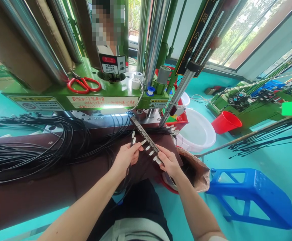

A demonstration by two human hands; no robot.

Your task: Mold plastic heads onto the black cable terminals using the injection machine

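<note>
A narrow metal bar (144,133) with several silvery connectors along its lower edge slants from the press toward me. My right hand (170,163) is closed around its near end. Beside its middle, my left hand (127,158) pinches cable ends with small metal connectors (134,138); black cable hangs below those fingers. The left fingertips are close to a connector on the bar, and whether they touch it I cannot tell. A thick bundle of black cables (63,134) lies looped on the brown-covered table (35,201) to the left.
The green press (133,92) stands ahead, with red-handled scissors (84,84) and white rolls (136,83) on its ledge. At right are a white tub (198,132), a red bucket (226,122), a paper-lined bin (203,179) and a blue stool (251,180).
</note>
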